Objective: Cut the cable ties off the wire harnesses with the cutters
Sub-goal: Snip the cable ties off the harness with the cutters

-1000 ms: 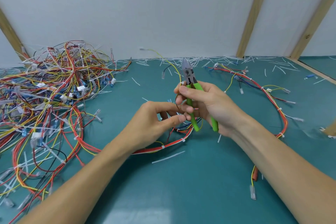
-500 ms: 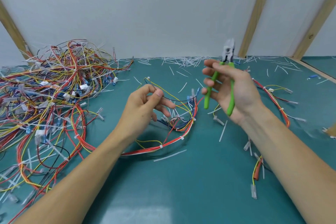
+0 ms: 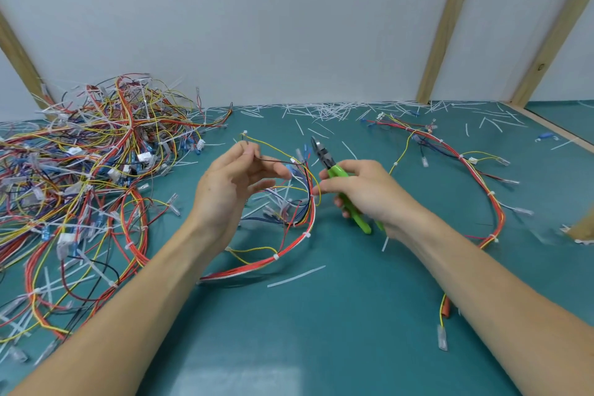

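Observation:
A red, yellow and blue wire harness [image 3: 291,243] with white cable ties curves across the green table in front of me. My left hand [image 3: 231,190] pinches a thin dark wire of that harness between thumb and fingertips and holds it lifted. My right hand [image 3: 363,191] grips the green-handled cutters [image 3: 337,177]. Their metal jaws point up and to the left, close to the lifted wires and a white tie [image 3: 293,160].
A big tangled heap of harnesses [image 3: 83,170] fills the left of the table. Another harness [image 3: 466,167] loops on the right. Cut white tie pieces [image 3: 324,111] litter the table near the back wall. A loose white strip [image 3: 295,276] lies near me.
My right hand has come down and to the left with the cutters, from raised beside the harness to close by the lifted wires. My left hand now pinches a dark wire higher up.

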`<state>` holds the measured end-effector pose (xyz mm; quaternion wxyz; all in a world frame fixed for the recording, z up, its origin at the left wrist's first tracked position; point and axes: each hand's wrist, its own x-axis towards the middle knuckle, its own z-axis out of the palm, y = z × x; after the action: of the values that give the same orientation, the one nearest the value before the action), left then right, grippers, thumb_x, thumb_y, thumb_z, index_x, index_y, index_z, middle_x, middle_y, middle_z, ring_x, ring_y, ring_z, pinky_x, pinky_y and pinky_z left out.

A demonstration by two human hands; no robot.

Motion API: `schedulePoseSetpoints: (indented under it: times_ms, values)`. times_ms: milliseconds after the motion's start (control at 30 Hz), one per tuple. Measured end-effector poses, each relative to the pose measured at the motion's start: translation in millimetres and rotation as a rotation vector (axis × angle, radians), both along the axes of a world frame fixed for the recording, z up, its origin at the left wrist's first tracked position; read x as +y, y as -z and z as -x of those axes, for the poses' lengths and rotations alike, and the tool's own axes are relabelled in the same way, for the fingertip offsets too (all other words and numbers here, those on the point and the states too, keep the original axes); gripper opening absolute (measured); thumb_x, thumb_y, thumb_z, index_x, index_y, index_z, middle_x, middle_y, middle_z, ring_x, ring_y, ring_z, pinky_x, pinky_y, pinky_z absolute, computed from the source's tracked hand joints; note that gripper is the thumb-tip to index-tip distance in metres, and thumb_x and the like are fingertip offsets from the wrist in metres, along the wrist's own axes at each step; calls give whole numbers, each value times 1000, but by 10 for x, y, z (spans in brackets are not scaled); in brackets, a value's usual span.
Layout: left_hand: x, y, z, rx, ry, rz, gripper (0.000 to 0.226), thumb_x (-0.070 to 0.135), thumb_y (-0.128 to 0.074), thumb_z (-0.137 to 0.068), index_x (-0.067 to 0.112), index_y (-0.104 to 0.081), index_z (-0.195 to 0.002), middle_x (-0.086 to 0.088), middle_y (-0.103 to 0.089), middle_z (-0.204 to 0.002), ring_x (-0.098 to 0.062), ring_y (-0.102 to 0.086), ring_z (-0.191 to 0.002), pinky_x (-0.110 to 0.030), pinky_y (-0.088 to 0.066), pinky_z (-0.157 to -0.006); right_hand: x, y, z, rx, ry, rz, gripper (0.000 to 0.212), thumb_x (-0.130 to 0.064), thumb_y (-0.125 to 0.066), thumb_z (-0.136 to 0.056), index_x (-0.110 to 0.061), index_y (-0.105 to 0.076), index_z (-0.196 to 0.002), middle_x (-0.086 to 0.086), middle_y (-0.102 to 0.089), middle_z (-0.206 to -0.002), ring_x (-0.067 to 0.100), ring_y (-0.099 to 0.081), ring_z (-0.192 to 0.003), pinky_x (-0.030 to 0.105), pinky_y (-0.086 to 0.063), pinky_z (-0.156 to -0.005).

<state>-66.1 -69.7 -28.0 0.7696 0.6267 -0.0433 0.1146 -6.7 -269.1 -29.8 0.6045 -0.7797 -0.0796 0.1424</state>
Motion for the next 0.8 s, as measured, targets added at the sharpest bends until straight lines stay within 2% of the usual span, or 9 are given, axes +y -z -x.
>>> schedulePoseSetpoints:
  times_ms: [67,133,233,300,433,567,667,733,800]
  values:
    - [-2,-1,7,-8,72,49,23,23,-34,-105,18,-45,-85,-5,-72,-80,-30,-66,-99,-49,-43,-99,-4,-9,-3,109,-31,-16,12,-13,-67,-94,-9,-65,-105,4,-79,-83,10,-53,-50,25,-48,-47]
    - [20,-7,12,-13,135,133,20,27,-38,-102,20,-46,-84,-4,-70,-81,-30,-66,-104,-57,-38,-108,-38,-25,-15,165,-50,9,14,-14,-63,-98,-6,-62,-109,5,-78,-79,10,-54,-48,25,-51,-46]
    - [68,-18,7,-17,210,259,24,28,-37,-104,20,-46,-83,-3,-67,-80,-27,-67,-104,-62,-34,-112,-73,-45,-21,253,-106,21,19,-15,-63,-99,-2,-59,-113,9,-79,-87,13,-57,-53,28,-55,-50]
    - [87,-26,12,-12,249,319,27,26,-35,-106,20,-46,-82,-3,-65,-77,-28,-68,-103,-62,-37,-112,-47,-47,2,350,-166,-98,20,-15,-63,-99,-4,-60,-115,9,-79,-94,13,-57,-56,30,-56,-52]
    - [63,-53,43,-3,303,344,31,23,-33,-106,17,-48,-80,-5,-61,-69,-30,-68,-95,-54,-47,-106,29,-33,33,391,-160,-340,33,-11,-65,-97,0,-62,-128,-1,-71,-74,9,-51,-52,25,-50,-49]
    - [46,-83,46,31,213,291,29,24,-35,-104,17,-49,-80,-3,-60,-69,-27,-66,-83,-42,-56,-87,-26,-61,-6,388,-158,-477,22,-12,-67,-92,-7,-67,-114,-5,-70,-75,6,-46,-51,22,-45,-49]
    - [51,-72,28,60,92,190,22,23,-39,-103,19,-51,-85,0,-63,-72,-21,-68,-78,-31,-56,-73,-90,-123,-57,285,-87,-635,30,-11,-71,-85,-11,-68,-115,-5,-75,-93,5,-44,-54,21,-43,-51]
    - [31,-57,11,67,1,78,20,21,-42,-103,19,-52,-86,2,-65,-73,-18,-69,-76,-28,-54,-67,-129,-167,-89,98,4,-677,24,-6,-69,-87,-16,-68,-109,-3,-77,-102,7,-43,-57,22,-43,-54]
    - [-8,-35,8,62,-112,-74,20,17,-46,-104,18,-55,-85,1,-66,-71,-19,-70,-72,-28,-51,-62,-186,-221,-114,-125,117,-644,20,-1,-67,-91,-18,-70,-100,-1,-77,-101,9,-44,-58,24,-43,-56]
